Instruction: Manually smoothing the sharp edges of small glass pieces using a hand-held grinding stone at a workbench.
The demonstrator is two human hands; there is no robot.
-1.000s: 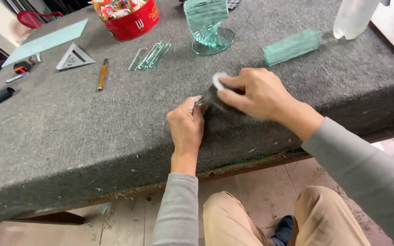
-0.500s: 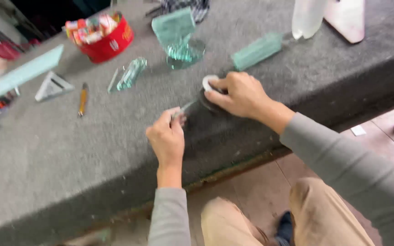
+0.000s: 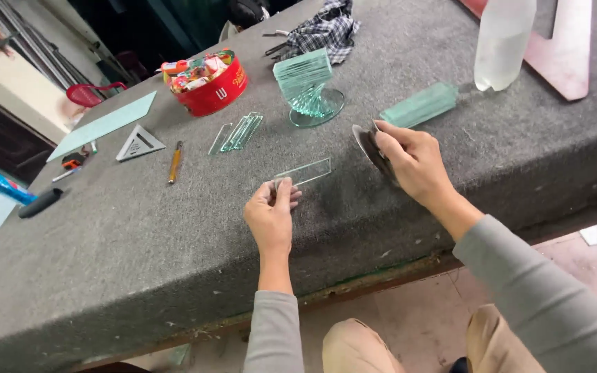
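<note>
My left hand [image 3: 271,214] pinches 1 end of the clear glass strip [image 3: 303,171], held above the grey felt table [image 3: 139,228], while my right hand [image 3: 409,160], just beside its far end, grips a dark round pad [image 3: 369,146].

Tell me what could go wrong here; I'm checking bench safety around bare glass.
The left hand pinches a thin glass strip by one end, bare-skinned: an edge could cut, or the strip could snap. The right hand holds a dark disc near the table edge; it might drop.

Head view, close above grey worktable [image 3: 139,242]
</note>
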